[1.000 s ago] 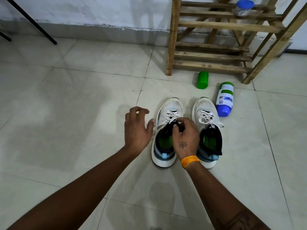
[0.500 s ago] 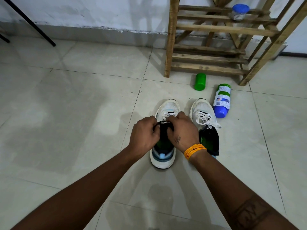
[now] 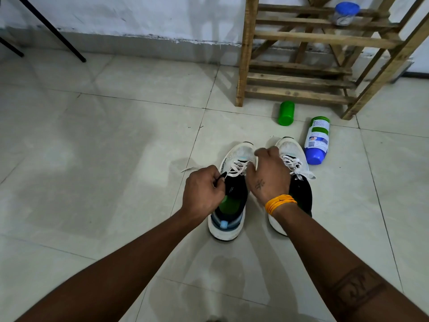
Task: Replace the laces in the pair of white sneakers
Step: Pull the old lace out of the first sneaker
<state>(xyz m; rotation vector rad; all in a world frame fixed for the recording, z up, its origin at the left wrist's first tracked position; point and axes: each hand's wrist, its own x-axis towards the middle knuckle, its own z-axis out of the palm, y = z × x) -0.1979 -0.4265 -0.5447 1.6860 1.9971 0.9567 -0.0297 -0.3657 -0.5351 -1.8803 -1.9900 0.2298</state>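
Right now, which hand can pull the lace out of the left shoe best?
Probably the right hand: it already pinches a white lace strand above the left sneaker. The left hand grips the shoe's black collar, steadying it.

Dim, even indoor light, soft floor shadows, wide-angle bowing at edges.

**Tiled floor, pale wall, wooden rack**

Large pale glossy floor tiles (image 3: 116, 147) are reflecting soft light in hazy patches, with thin dark grout lines running between them. A whitewashed wall (image 3: 139, 15) is peeling along its grey base. A slatted wooden rack (image 3: 301, 66) is standing against it, and thin black legs (image 3: 53, 31) are slanting down at far left.
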